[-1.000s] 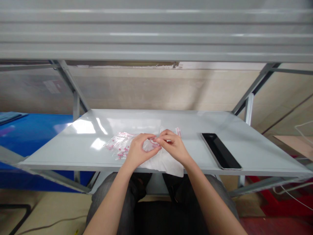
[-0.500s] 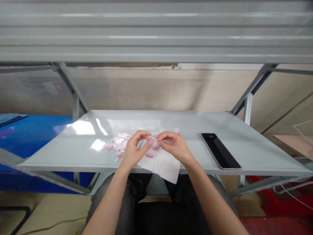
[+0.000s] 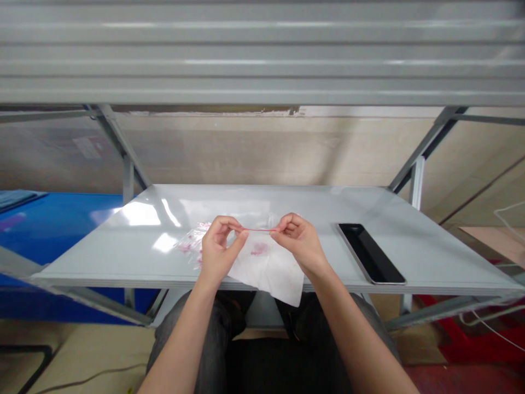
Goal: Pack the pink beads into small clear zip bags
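Note:
A thin red string (image 3: 259, 230) is stretched nearly straight between my two hands, above a white cloth or paper sheet (image 3: 270, 273). My left hand (image 3: 221, 246) pinches one end between thumb and fingers. The other end is pinched the same way in my right hand (image 3: 298, 241). Below the string a small blurred pink-red patch (image 3: 259, 250) shows against the white; whether it lies on the sheet or hangs above it I cannot tell. Clear plastic bags with small pink-red pieces (image 3: 191, 245) lie beside my left hand, partly covered by it.
A black tablet or large phone (image 3: 370, 253) lies on the grey table (image 3: 164, 273), to the right of my right arm. The white sheet hangs over the table's front edge. A ridged grey panel (image 3: 262, 54) spans overhead, with metal struts (image 3: 416, 180) at both sides.
My hands have drawn farther apart, pulling the red string longer and straighter. A row of pink-red beads seen lower on the white sheet no longer shows there.

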`<state>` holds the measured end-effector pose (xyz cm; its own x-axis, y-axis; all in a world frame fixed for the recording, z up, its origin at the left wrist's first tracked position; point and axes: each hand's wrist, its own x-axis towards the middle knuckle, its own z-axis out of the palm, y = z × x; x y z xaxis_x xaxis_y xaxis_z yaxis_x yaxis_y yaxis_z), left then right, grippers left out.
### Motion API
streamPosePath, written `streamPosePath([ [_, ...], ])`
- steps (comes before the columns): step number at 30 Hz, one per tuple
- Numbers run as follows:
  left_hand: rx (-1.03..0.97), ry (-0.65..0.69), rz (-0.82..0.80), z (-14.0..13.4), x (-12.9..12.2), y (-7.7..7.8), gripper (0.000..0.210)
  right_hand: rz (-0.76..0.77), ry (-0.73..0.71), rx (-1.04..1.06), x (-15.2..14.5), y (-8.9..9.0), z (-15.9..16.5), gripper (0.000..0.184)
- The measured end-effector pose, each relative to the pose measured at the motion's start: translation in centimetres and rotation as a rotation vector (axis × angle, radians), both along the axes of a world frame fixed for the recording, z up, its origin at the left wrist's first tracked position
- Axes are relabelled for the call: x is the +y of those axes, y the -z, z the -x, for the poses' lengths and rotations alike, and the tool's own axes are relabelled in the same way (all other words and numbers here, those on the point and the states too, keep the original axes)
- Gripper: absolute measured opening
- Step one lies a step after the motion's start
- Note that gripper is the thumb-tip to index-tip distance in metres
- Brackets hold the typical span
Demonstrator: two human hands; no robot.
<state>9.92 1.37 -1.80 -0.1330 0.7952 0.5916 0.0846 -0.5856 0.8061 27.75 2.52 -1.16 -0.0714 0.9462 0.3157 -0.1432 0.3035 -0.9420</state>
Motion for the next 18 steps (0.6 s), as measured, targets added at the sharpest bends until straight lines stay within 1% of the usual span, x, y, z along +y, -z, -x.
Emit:
streamPosePath([
  [4,-0.038,-0.004,-0.062,-0.1,-0.4,-0.2,0.019,-0.006,0.002,0.032,-0.6,-0.7,0.0,0.029],
  [6,-0.03,0.014,-0.072,0.1,-0.6,-0.4,0.018,-0.001,-0.025,0.05,-0.9,-1.0,0.1,0.031],
  [11,0.183,0.2,-0.106,1.0,-1.1,-0.8,0.018,-0.001,-0.105,0.036,-1.4,-1.3,0.2,0.032],
  [13,0.254,0.236,-0.158,1.1,-1.2,-1.0,0.016,-0.009,-0.109,0.043,-1.4,-1.3,0.2,0.033],
  [15,0.31,0.24,-0.204,1.0,-1.2,-1.2,0.012,-0.007,-0.112,0.049,-1.4,-1.3,0.2,0.034],
  [18,0.365,0.183,-0.226,0.6,-1.3,-1.3,0.011,-0.014,-0.124,0.053,-1.4,-1.2,0.3,0.033],
])
